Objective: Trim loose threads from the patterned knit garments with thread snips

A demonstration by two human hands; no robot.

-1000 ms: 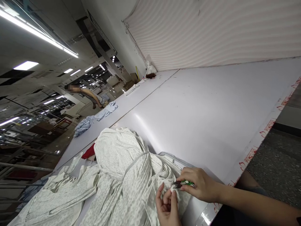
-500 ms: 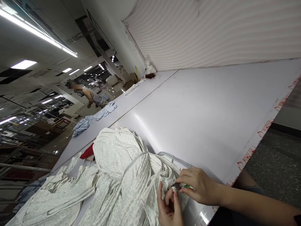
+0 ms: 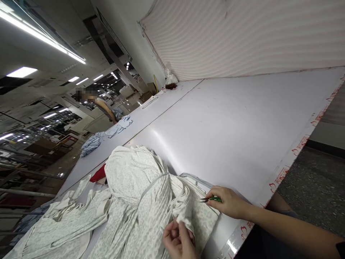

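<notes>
Left hand (image 3: 182,241): curled, thumb and fingertip pinching fabric fold (image 3: 183,213); shifted left and nearer since earlier frame. Right hand (image 3: 228,203): closed around green-handled snips (image 3: 215,199), blades now clear of left hand. Patterned fabric bundle (image 3: 132,169): near end of table (image 3: 229,122).

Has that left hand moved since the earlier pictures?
Yes. Judged against the table's red-printed edge, the left hand has shifted leftward in the picture, farther from that edge.

Bundled cloth (image 3: 132,167): matt, creased. Tabletop (image 3: 229,118): smooth, glossy. Snips (image 3: 214,199): metal-looking blades (image 3: 204,200), plastic-looking handle (image 3: 218,199).
</notes>
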